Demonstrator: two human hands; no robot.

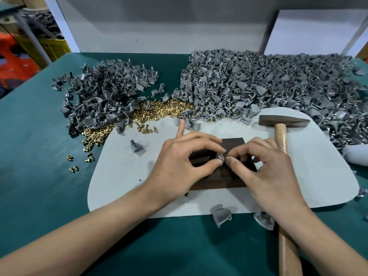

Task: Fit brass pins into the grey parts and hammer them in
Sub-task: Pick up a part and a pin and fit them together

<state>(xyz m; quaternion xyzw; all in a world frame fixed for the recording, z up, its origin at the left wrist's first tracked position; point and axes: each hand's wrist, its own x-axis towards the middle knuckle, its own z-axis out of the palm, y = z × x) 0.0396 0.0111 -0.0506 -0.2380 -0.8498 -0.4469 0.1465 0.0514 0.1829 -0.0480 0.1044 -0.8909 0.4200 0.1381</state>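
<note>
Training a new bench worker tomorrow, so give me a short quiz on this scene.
1. True or false: neither hand grips the hammer.
2. The loose brass pins lie: A between the left grey pile and the right grey pile; B inside a tray; C under the hammer head.
3. What do the left hand and the right hand pinch together over the dark block?
Key: 1 true; 2 A; 3 a small grey part.
</note>
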